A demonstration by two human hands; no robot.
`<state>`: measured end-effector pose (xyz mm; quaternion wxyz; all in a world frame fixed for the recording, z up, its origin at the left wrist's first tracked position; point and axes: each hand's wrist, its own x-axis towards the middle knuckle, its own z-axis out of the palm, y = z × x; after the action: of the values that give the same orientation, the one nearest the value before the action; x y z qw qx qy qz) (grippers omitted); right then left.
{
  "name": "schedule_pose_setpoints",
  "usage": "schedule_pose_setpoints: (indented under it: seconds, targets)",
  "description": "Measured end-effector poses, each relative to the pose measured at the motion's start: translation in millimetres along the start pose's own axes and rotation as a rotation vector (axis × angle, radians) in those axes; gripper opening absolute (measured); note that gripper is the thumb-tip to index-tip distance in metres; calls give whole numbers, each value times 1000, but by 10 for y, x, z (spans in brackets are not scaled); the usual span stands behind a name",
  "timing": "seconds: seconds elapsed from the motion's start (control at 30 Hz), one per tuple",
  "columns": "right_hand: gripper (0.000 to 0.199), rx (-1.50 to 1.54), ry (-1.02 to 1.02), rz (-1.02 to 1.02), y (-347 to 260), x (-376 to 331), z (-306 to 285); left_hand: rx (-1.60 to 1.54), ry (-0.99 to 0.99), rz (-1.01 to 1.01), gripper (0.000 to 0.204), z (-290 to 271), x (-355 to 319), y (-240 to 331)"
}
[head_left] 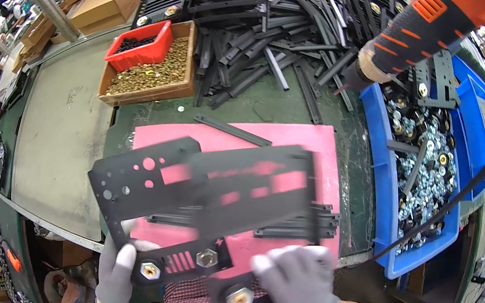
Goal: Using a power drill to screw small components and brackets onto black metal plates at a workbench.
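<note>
**A:** What is going on in the head view?

**B:** Both hands wear grey gloves and hold one big black metal plate (210, 185). The plate has round holes and long slots cut in it. It hangs just above the pink mat (321, 146), tilted up on its left side.

**A:** How do the hands hold it?

**B:** The left hand (118, 272) is closed on the plate's near edge, with its thumb up on top, next to a brass nut (149, 270). The right hand (297, 284) lies over the plate's near right corner with fingers curled on it. A second brass nut (239, 298) sits just left of that hand, and a silver nut (206, 257) sits between the two brass ones.

**A:** So which step is this?

**B:** I think the plate is being lifted or turned after its nuts went in (I cannot see how tight they are). The next move needs a firm grip from both hands, so the plate does not tip or slide.

**A:** What else is near the pink mat?

**B:** Thin black strips (282, 223) lie on the mat under the plate. A blue bin (387, 196) of shiny parts stands to the right of the mat. A wooden box of gold screws (152, 74) is behind it, to the left. An orange and black power tool (423, 27) hangs behind the mat, over the blue bin.
</note>
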<state>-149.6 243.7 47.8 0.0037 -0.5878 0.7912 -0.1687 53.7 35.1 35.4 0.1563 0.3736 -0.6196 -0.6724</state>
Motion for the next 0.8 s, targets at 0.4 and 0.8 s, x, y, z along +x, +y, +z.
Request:
schedule_pose_setpoints:
  seconds: [0.4,0.8]
  targets:
    - [77,-40,-245,175,258,126,138,728,47,-22,59,-265,359,21]
    - [55,-46,164,452,831,363,-240,1134,-192,766,26,-229,2463,991]
